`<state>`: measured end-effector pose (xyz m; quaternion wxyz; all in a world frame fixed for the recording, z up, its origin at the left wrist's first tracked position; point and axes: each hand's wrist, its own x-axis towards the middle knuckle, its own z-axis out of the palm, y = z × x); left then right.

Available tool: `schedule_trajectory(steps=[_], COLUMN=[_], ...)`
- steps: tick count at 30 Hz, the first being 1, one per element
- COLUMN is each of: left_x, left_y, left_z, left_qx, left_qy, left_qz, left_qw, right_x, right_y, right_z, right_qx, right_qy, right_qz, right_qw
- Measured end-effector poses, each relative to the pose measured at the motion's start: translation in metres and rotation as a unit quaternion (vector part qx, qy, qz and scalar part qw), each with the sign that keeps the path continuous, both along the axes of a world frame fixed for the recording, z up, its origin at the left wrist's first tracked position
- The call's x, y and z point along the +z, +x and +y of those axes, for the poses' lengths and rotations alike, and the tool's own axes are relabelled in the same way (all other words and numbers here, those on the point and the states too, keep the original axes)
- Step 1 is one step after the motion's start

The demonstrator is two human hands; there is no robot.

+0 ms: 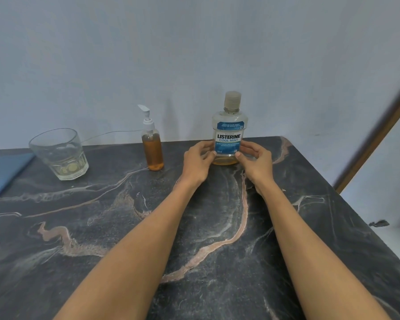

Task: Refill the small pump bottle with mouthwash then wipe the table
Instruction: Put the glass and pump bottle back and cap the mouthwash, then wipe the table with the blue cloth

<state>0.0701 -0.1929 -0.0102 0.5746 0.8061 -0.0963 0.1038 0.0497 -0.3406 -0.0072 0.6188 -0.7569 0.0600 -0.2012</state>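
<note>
Mouthwash bottle (pixel 228 135) upright at desk (pixel 217 227) rear, capped, nearly empty. Left hand (pixel 198 161), right hand (pixel 255 161): fingers clasp its sides. Pump bottle (pixel 152 147) just left, pump on, mostly full. Judged: refill apparently done; next fetch blue cloth (pixel 4 172) beyond glass (pixel 59 154), wipe.

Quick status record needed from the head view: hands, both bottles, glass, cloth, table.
left hand: on the mouthwash bottle's left side
right hand: on its right side
mouthwash bottle: upright on table, cap on, only a little amber liquid at the bottom
pump bottle: upright, pump fitted, amber liquid most of the way up, left of the mouthwash
glass: far left, nearly empty
blue cloth: folded, left edge, untouched
table: dark marble, no obvious spill
</note>
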Motion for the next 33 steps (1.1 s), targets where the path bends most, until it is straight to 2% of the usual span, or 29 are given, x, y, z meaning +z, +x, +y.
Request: schedule_trajectory(steps=[9,13,21,26,33], left_x=[0.004,0.004,0.019,0.06,0.136], left_y=[0.0,-0.004,-0.052,-0.1,-0.172], left_z=[-0.008,-0.009,0.019,0.054,0.119], left_qx=[-0.013,0.011,-0.006,0.009,0.054], left_qy=[0.008,0.025,0.054,0.075,0.055], left_qz=[0.016,0.029,0.032,0.015,-0.063], left_qw=[1.0,0.999,0.998,0.997,0.995], right_x=[0.001,0.002,0.025,0.07,0.133], right_y=[0.0,-0.006,-0.057,-0.109,-0.168], right_z=[-0.005,-0.006,-0.011,0.01,0.065], right_qx=[-0.018,-0.027,-0.07,-0.032,0.021], right_qy=[0.039,0.072,0.061,0.071,0.077], right_qz=[0.028,0.039,0.065,0.035,-0.023], right_qw=[0.999,0.996,0.994,0.996,0.997])
